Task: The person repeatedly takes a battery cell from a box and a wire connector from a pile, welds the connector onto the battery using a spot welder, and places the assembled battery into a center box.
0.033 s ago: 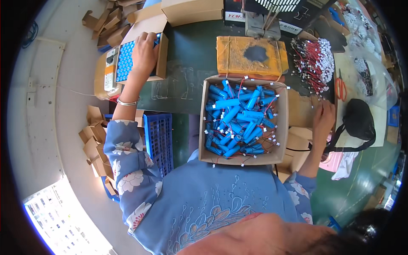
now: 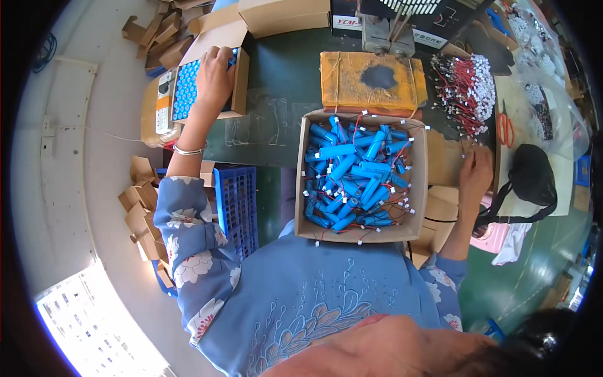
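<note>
Nothing has shifted since the earlier frame: both hands lie where they did.

At far left, the left hand (image 2: 214, 76) rests palm down, fingers loosely spread, on a small open cardboard box (image 2: 240, 88) packed with upright blue cells (image 2: 186, 90) in tight rows; only their round tops show, too many and too small to count. It presses on them without gripping any. That box sits at the left end of the green table (image 2: 282, 69), beside a yellowish device (image 2: 157, 110). One blue plastic crate (image 2: 235, 204) stands below the table edge.

In the middle, one larger open carton (image 2: 300, 188) sits directly in front of the person, heaped with loose blue cylindrical cells (image 2: 352, 173), each with thin red and black leads ending in a white plug; several dozen, jumbled. Behind it lies one orange pad (image 2: 352, 78) with a dark scorched patch.

At right, the right hand (image 2: 475, 173) lies flat on brown cardboard sheets (image 2: 443, 157), fingers extended, holding nothing that I can see. Beyond it are a pile of red wires with white plugs (image 2: 468, 88), one pair of orange scissors (image 2: 506, 129) and one black bag (image 2: 531, 176).
</note>
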Demonstrator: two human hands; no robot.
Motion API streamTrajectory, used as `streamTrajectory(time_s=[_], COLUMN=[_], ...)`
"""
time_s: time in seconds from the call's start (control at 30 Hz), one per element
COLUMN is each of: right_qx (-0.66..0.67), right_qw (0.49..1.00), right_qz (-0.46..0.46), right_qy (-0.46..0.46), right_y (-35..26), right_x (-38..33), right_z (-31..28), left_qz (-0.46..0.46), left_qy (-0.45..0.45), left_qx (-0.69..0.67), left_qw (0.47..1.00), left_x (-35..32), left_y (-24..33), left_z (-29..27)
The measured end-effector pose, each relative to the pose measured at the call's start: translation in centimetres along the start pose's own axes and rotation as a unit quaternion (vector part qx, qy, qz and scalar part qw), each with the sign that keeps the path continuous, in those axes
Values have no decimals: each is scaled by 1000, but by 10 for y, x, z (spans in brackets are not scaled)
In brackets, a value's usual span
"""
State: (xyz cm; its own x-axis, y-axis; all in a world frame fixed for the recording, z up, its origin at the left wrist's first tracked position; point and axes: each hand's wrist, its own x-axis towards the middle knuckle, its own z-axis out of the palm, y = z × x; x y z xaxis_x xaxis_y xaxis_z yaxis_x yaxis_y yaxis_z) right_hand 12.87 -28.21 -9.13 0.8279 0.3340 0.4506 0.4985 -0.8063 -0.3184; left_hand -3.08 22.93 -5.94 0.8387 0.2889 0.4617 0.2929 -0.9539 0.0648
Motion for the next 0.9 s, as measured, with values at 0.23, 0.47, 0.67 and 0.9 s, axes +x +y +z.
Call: streamTrajectory(time_s=[0.23,0.47,0.67,0.9], right_qx=[81,380,456,514], right_qw=[996,907,844,809], right_qz=[20,-8,-99,-64], right_qy=[24,-182,-265,-279], right_y=[-26,-77,-130,-144], right_x=[9,36,64,88], right_z=[-31,-36,-37,-4], left_qz=[-95,-297,-96,-11], left_qy=[-19,-183,-156,-57], left_qx=[-80,-827,-666,-445], left_qw=[992,440,723,893], left_x=[-14,-55,-28,16], left_y=[26,72,158,198], left_z=[-55,-80,-84,-50])
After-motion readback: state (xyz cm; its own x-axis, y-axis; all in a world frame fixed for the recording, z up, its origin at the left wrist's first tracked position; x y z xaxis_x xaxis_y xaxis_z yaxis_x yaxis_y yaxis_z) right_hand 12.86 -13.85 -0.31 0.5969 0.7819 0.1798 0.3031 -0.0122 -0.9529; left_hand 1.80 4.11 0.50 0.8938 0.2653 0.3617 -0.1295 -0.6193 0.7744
